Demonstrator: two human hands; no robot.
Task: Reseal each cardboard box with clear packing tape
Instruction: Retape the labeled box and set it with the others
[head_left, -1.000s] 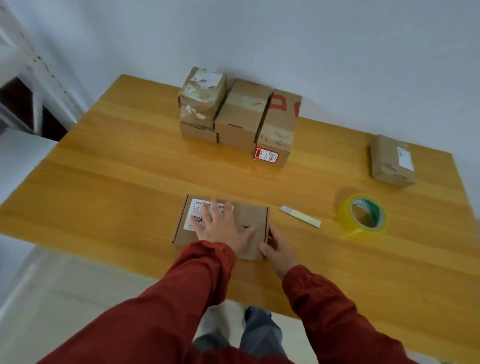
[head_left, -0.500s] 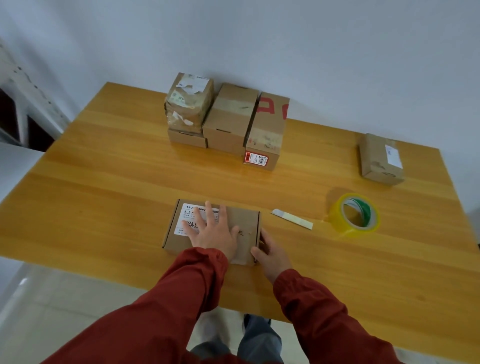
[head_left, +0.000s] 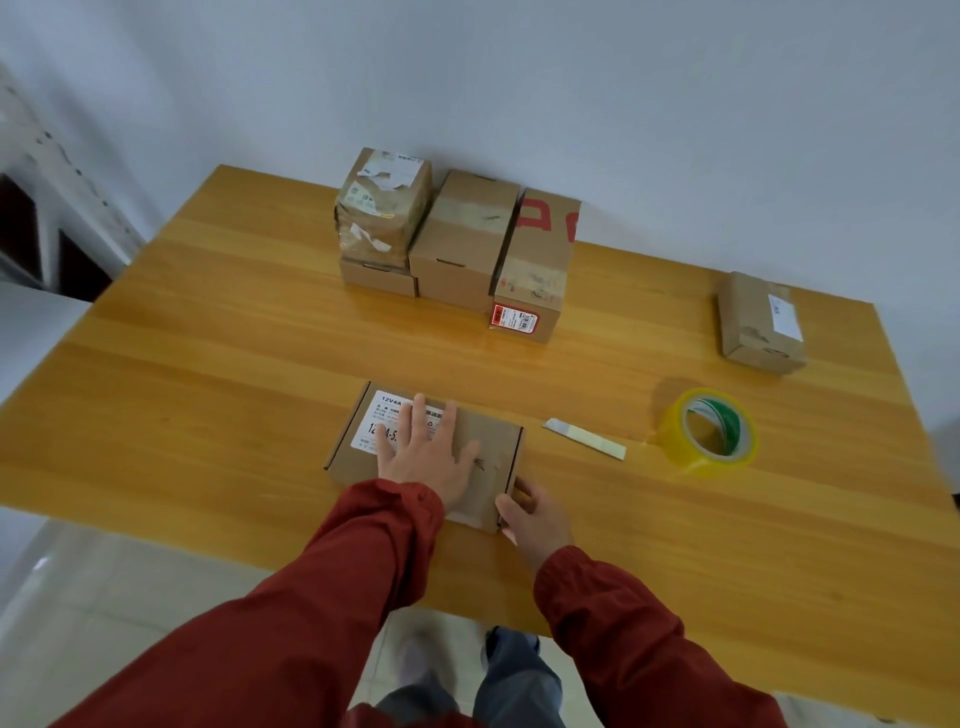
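A flat cardboard box (head_left: 493, 441) with a white label lies near the table's front edge. My left hand (head_left: 431, 457) presses flat on its top, fingers straight and spread over the label. My right hand (head_left: 537, 519) holds the box's near right corner, thumb on the front face and fingers curled against the right end. A roll of yellowish clear tape (head_left: 675, 441) with a green and white core lies to the right, apart from both hands. Between box and roll lies a short pale strip (head_left: 584, 439).
Against the wall at the back stand a worn taped box (head_left: 384, 208) on a low one, a plain box (head_left: 462, 239) and a box with red print (head_left: 540, 260). A single labelled box (head_left: 758, 322) sits far right. The wooden table (head_left: 208, 389) ends just before my body.
My right hand has slid along the box's right end toward the near corner. My left hand stays flat on top. The view has shifted a little.
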